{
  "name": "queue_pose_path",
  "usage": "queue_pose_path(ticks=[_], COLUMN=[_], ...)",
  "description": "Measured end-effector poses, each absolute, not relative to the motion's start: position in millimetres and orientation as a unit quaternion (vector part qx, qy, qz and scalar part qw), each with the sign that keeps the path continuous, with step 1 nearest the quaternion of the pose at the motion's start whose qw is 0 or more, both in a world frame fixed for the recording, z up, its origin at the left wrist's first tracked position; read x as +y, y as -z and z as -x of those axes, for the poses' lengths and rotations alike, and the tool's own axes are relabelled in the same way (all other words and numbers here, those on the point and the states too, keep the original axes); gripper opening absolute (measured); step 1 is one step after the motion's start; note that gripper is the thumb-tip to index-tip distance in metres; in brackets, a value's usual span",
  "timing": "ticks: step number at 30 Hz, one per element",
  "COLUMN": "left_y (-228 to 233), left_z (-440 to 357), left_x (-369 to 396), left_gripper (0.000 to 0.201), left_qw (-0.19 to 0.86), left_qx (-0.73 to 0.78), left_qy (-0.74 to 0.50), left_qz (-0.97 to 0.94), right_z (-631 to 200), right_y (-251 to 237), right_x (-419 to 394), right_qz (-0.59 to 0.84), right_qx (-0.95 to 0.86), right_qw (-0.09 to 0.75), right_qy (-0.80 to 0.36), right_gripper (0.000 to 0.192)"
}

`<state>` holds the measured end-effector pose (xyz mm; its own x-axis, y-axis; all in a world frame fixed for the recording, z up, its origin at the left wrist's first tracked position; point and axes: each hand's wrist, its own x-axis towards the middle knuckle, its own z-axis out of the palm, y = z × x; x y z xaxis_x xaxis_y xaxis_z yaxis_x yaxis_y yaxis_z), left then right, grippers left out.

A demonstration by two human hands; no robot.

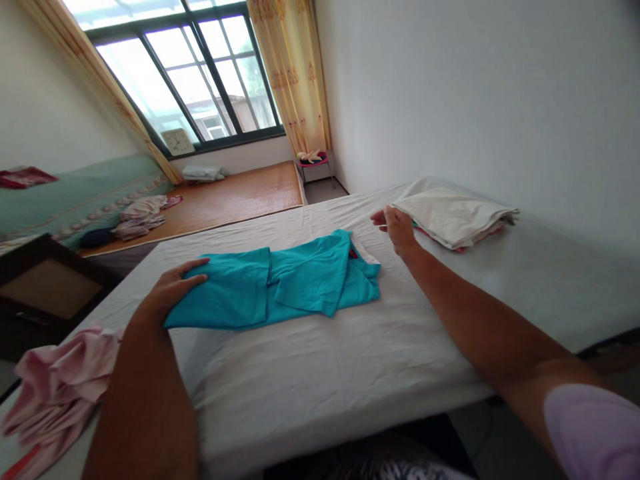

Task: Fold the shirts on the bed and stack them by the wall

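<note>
Folding a teal shirt (280,283) mid-bed (350,360).
Left hand (173,290) pressed its left end, fingers flat and open; right hand (397,228) hovered open beyond the collar. Best kept pinned, edges squared.

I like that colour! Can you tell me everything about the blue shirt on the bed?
The turquoise soft cloth shirt lies flat on the white bed sheet, folded lengthwise into a long band with its sides turned in over the middle. A red tag and pale collar edge show at its right end. The left hand presses on its left end; the right hand hovers open just beyond its right end, beside a folded cream cloth stack.
</note>
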<state>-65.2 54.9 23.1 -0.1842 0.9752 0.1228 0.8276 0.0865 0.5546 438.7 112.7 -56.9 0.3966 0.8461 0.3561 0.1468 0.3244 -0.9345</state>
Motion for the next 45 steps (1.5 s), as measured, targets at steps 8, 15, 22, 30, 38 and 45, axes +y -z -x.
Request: queue_pose_path(ticks=[8, 15, 22, 30, 38, 45], left_y=[-73.3, -43.8, -8.6, 31.0, 90.6, 87.5], left_z=[-85.7, -225.7, -247.1, -159.8, -127.2, -99.3], left_x=[70.2, 94.2, 104.3, 117.2, 136.1, 141.8], left_gripper=[0.070, 0.066, 0.075, 0.042, 0.055, 0.053], left_qw=[0.284, 0.364, 0.472, 0.151, 0.114, 0.084], left_qx=[0.588, 0.557, 0.495, 0.485, 0.530, 0.631], left_qy=[-0.269, -0.157, -0.285, -0.273, -0.091, -0.166], left_qz=[-0.707, -0.729, -0.672, -0.817, -0.835, -0.753], right_z=[-432.8, -449.9, -460.6, -385.9, -360.8, -410.7], right_y=[68.1, 81.6, 77.6, 46.6, 95.0, 104.0], right_x=[118.0, 126.9, 128.3, 80.8, 97.4, 118.5], right_qz=[0.519, 0.562, 0.575, 0.417, 0.525, 0.605], right_qx=[-0.556, -0.555, -0.514, -0.764, -0.837, -0.779], right_qw=[0.610, 0.579, 0.582, 0.488, 0.144, 0.149], right_qy=[-0.224, -0.203, -0.258, -0.067, -0.061, -0.066], right_gripper=[0.053, 0.050, 0.055, 0.048, 0.059, 0.057])
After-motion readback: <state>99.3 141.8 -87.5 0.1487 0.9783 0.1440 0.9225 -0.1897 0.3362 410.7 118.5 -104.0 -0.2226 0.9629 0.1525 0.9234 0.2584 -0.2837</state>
